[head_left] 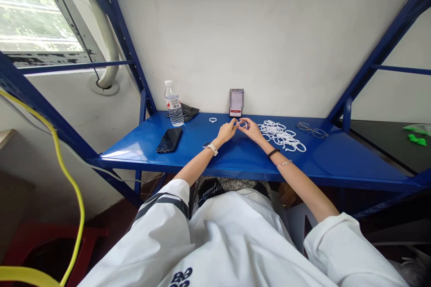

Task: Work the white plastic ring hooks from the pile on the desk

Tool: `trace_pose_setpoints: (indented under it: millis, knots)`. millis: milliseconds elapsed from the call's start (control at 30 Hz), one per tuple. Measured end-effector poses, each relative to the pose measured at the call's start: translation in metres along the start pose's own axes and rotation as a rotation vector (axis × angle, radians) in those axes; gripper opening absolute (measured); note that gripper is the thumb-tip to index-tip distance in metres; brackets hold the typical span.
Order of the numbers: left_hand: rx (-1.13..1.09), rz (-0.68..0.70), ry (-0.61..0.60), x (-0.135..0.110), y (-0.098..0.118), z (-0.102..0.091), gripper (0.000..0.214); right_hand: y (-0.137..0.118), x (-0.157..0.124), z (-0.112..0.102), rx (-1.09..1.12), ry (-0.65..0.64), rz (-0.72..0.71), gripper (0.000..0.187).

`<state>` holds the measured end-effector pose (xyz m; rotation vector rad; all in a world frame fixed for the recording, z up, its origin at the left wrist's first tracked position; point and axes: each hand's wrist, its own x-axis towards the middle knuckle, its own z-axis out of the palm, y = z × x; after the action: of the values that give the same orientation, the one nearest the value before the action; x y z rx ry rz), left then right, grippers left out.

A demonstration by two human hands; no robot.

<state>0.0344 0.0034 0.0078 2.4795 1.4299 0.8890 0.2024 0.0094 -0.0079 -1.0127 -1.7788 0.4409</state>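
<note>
Above the blue shelf table, my left hand and my right hand meet with closed fingertips on a thin white ring. The right fingers hold the ring's side, while the left fingers pinch its left end; the fine detail there is too small to make out. Right of my right hand lies a loose pile of similar white rings, several with small knobs. A single white ring rests apart, beyond my left hand.
A phone leans upright against the wall behind my hands. At left are a water bottle, a black phone and a dark plastic bag. Glasses lie at right. Blue metal posts frame the table.
</note>
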Motion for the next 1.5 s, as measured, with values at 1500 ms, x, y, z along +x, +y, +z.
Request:
trace_pose_setpoints:
  millis: [1500]
  knots:
    - [0.096, 0.02, -0.06, -0.001, -0.001, -0.002, 0.034, 0.008, 0.001, 0.0, -0.069, -0.119, 0.02, 0.046]
